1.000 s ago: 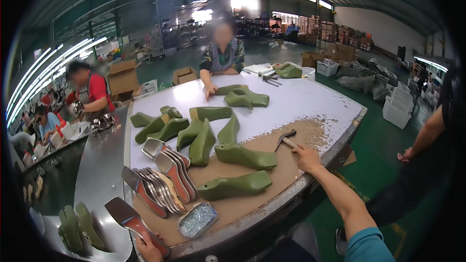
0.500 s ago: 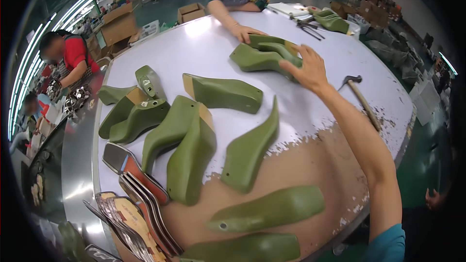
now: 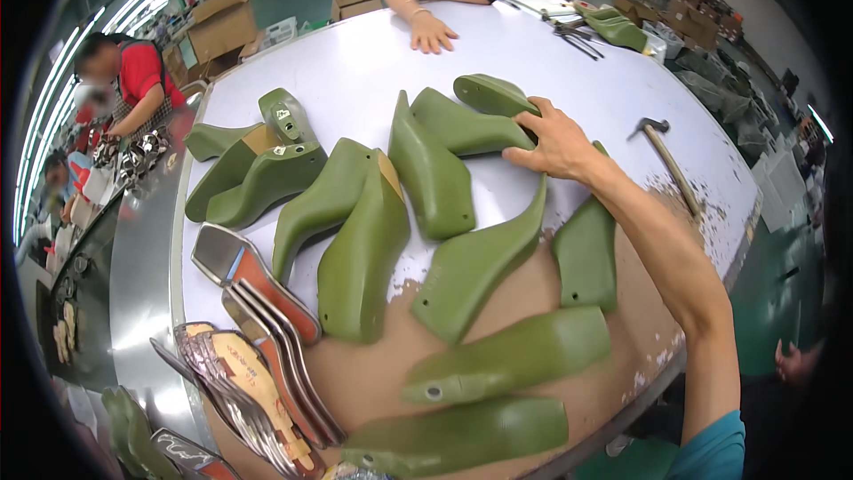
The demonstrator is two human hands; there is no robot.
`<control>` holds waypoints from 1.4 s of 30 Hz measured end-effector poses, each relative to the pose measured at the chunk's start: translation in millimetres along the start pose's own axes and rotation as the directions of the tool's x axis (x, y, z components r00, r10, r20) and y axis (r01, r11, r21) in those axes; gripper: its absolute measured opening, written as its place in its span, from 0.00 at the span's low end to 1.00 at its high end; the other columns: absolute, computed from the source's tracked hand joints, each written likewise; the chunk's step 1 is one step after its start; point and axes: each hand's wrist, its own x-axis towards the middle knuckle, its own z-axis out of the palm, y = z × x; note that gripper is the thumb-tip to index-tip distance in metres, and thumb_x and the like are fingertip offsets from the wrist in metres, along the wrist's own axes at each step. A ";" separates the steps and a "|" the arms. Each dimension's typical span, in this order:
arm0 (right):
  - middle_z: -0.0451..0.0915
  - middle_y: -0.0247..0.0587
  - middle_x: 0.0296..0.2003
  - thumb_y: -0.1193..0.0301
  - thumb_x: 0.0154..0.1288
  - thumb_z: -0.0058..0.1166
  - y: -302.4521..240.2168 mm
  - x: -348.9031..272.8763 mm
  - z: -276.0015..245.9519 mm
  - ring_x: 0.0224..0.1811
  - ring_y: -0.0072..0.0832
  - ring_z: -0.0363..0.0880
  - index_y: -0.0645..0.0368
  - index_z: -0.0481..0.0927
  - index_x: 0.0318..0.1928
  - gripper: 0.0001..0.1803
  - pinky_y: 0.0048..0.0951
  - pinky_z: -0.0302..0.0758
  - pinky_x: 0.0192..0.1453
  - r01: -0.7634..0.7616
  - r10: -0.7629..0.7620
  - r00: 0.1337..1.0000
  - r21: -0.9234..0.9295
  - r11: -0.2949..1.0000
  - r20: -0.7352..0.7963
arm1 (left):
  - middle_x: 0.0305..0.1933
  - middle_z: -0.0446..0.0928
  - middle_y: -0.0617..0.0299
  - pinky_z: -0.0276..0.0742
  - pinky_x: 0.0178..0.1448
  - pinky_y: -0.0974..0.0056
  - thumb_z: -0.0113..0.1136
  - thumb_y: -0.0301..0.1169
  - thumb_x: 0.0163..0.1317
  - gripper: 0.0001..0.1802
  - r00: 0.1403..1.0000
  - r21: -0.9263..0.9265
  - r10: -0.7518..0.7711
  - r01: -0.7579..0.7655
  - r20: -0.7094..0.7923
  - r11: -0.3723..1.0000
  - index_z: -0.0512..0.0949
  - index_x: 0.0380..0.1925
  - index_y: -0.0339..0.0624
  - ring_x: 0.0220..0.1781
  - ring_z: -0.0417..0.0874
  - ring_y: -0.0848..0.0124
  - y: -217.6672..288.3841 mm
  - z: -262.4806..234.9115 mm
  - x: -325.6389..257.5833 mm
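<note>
Green shoe lasts lie spread over the white table (image 3: 311,62). My right hand (image 3: 558,144) reaches across to the far group, thumb and fingers around the end of a shoe last (image 3: 471,127); that end is partly hidden by the hand. Just behind it, another last (image 3: 491,94) lies close to my fingertips. Left of these, a last (image 3: 430,173) points away from me. Under my right forearm rests a last (image 3: 586,253), and a slanting last (image 3: 480,271) lies beside it. My left hand is out of view.
Several lasts (image 3: 364,258) crowd the left side. Stacked insoles (image 3: 244,382) sit at the near left, two lasts (image 3: 511,356) along the near edge. A hammer (image 3: 671,169) lies at right. Across the table rests a co-worker's hand (image 3: 432,32); tools (image 3: 577,40) lie far right.
The co-worker's hand has come off the far lasts and drawn back. One last now lies under my right forearm. The last left of my hand has turned from crosswise to lengthwise.
</note>
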 end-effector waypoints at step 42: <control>0.81 0.39 0.56 0.61 0.64 0.68 -133.4 -227.2 -59.0 0.54 0.29 0.79 0.61 0.69 0.72 0.39 0.31 0.75 0.61 -0.067 0.091 0.995 0.896 0.439 0.030 | 0.56 0.80 0.47 0.88 0.41 0.59 0.47 0.29 0.78 0.22 0.933 -0.963 -0.328 -0.213 -0.150 -0.166 0.57 0.66 0.39 0.39 0.89 0.61 -17.0 64.0 -6.2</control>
